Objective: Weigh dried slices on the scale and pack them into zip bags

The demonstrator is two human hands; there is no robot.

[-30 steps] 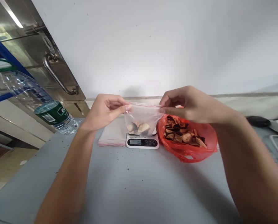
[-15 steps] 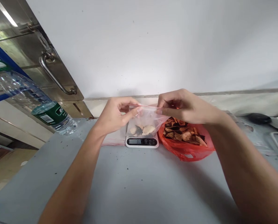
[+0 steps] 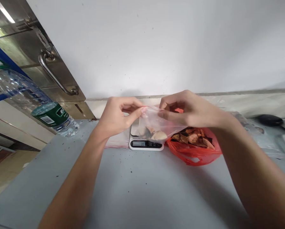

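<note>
Though aslant, bag (image 3: 152, 121) between both hands (image 3: 116, 116) (image 3: 191, 109)

Two hands (image 3: 118, 116) were in view, with one clear bag (image 3: 154, 122), one scale (image 3: 146, 144) and one red bag (image 3: 192, 156). There was one bottle (image 3: 50, 116) and one metal handle (image 3: 53, 76); the dried slices (image 3: 193, 138) overlapped too much to count.

Translucent bag (image 3: 154, 122) of pale slices (image 3: 159, 135) hangs tilted.

Scale (image 3: 146, 144) on table (image 3: 113, 184); carrier bag (image 3: 195, 157) right, bottle (image 3: 52, 115) left, wall (image 3: 132, 47) behind.
</note>
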